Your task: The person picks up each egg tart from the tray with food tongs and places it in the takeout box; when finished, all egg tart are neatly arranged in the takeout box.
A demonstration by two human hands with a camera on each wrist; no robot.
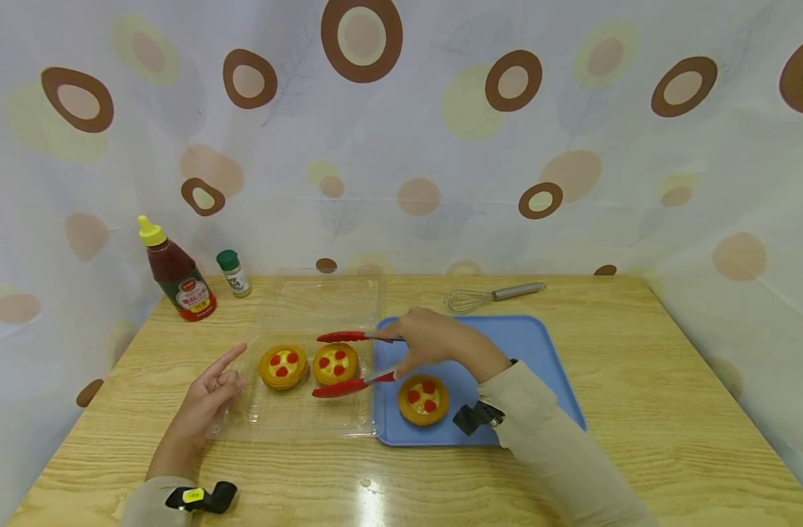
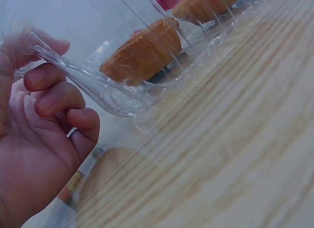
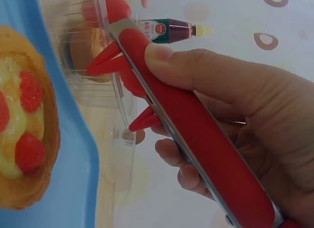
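My right hand (image 1: 434,338) grips a pair of red-tipped kitchen tongs (image 3: 196,130). The tong tips are spread apart, one on either side of the right-hand egg tart (image 1: 335,364) in the clear plastic container (image 1: 309,417). Beside it in the same container sits another tart (image 1: 283,367), topped with red pieces like the others. At the container's left edge, my left hand (image 1: 206,402) holds the rim between thumb and fingers, seen close up in the left wrist view. A third tart (image 1: 424,400) lies on the blue tray (image 1: 559,380), below my right hand.
The container's clear lid (image 1: 322,301) lies folded back towards the wall. A sauce bottle (image 1: 180,278) and a green-capped seasoning jar (image 1: 234,274) stand at the back left. Behind the tray lies a whisk (image 1: 493,296). A patterned curtain (image 1: 401,146) borders the table's back.
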